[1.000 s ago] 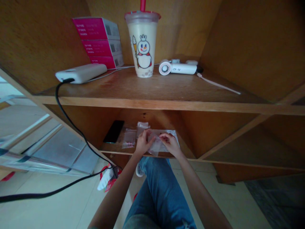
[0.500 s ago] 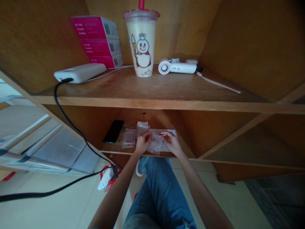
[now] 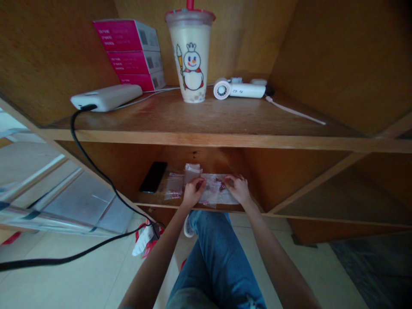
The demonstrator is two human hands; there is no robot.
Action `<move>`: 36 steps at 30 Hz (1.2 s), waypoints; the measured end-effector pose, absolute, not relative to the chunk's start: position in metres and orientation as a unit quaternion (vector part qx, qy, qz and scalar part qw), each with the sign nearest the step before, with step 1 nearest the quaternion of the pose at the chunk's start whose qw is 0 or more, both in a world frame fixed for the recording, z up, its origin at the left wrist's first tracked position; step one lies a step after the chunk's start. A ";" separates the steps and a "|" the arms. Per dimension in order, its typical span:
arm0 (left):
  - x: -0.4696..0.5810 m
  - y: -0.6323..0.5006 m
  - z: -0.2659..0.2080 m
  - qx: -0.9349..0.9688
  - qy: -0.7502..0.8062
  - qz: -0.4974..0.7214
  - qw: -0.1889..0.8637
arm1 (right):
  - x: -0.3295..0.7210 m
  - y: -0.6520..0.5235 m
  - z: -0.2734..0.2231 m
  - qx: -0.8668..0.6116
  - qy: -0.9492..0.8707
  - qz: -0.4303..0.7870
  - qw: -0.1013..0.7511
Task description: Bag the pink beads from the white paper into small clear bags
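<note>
Both hands are on the lower shelf over a clear plastic bag (image 3: 210, 195), with small dark red pieces (image 3: 221, 184) showing on or in it. My left hand (image 3: 193, 191) is at the bag's left side, fingers curled into a pinch; what lies between the fingertips is too small to make out. At the right, my right hand (image 3: 238, 189) has thumb and fingers drawn together beside the red pieces. Whatever it pinches is hidden. Left of my hands lie small clear zip bags (image 3: 174, 184) with tiny reddish items near their bottom edge, and a stack of clear bags (image 3: 192, 170).
A black phone (image 3: 153, 177) lies at the shelf's left. Above, the upper shelf (image 3: 206, 122) bears pink boxes (image 3: 125, 38), a drink cup (image 3: 192, 60), a white power bank (image 3: 107, 98) and a handheld fan (image 3: 240, 90). A black cable (image 3: 96, 169) hangs at the left.
My right hand has moved a little to the right, uncovering the small red pieces on the bag. My left hand has stayed in place.
</note>
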State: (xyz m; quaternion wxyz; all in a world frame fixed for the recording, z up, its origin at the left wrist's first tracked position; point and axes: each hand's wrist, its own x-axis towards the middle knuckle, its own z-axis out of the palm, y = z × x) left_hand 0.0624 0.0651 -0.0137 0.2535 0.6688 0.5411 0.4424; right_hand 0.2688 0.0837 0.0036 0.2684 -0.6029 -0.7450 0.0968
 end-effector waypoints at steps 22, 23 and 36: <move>0.063 0.064 -0.010 0.677 0.538 0.437 0.247 | 0.266 0.078 0.001 -0.619 -0.731 0.070 0.277; 0.063 0.064 -0.010 0.678 0.537 0.436 0.249 | 0.265 0.078 0.003 -0.617 -0.728 0.073 0.292; 0.063 0.064 -0.010 0.677 0.530 0.442 0.256 | 0.237 0.077 0.012 -0.522 -0.755 0.168 0.358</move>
